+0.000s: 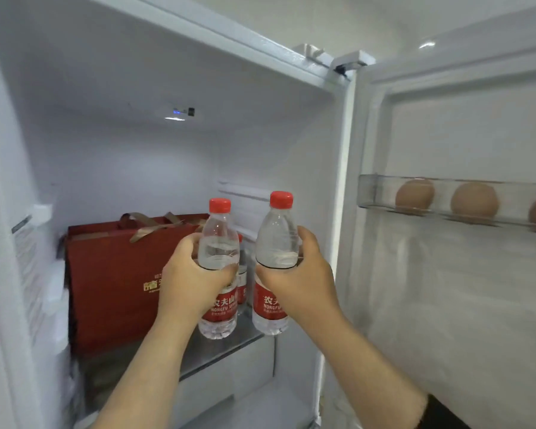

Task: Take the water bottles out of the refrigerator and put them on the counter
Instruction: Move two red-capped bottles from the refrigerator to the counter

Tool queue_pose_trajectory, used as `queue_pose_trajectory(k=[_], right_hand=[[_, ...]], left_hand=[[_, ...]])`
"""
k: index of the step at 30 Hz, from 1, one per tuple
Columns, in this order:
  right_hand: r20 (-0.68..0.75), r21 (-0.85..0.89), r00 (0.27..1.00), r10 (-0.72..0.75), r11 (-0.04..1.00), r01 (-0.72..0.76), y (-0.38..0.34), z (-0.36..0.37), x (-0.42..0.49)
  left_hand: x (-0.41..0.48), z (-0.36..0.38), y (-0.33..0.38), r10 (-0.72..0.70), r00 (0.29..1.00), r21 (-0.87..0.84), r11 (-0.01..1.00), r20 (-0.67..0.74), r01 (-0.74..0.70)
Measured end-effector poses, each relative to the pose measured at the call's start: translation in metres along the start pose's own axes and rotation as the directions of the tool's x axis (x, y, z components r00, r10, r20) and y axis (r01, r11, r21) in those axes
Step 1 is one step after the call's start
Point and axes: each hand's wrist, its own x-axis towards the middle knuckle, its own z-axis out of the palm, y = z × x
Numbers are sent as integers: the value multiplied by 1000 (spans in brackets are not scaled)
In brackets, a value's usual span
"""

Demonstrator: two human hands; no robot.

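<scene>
Two clear water bottles with red caps and red labels are held upright in front of the open refrigerator. My left hand (195, 274) is wrapped around the middle of the left bottle (218, 243). My right hand (300, 270) grips the right bottle (277, 239) the same way. Both bottles hang just above the front edge of the glass shelf (229, 342). Behind and between them another bottle (241, 283) with a red label stands on that shelf, mostly hidden.
A dark red gift bag (115, 283) with ribbon handles fills the left part of the shelf. The open fridge door (461, 274) stands on the right, its clear rack (446, 202) holding three brown eggs. A white drawer sits under the shelf.
</scene>
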Motion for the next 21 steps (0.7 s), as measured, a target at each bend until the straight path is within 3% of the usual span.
queue_pose_trajectory(k=[10, 16, 18, 21], right_hand=[[-7, -71, 999, -44, 997, 44, -71, -190, -126], [-134, -220, 990, -44, 975, 13, -95, -310, -194], [-178, -252, 984, -26, 967, -20, -99, -349, -216], [-230, -286, 973, -19, 957, -49, -107, -402, -242]], left_hand=[[-124, -3, 135, 117, 962, -264, 963, 248, -48], [-193, 45, 199, 279, 842, -477, 879, 462, -29], [-215, 71, 216, 371, 783, -532, 845, 500, -61], [-251, 112, 246, 408, 750, -617, 787, 521, 1]])
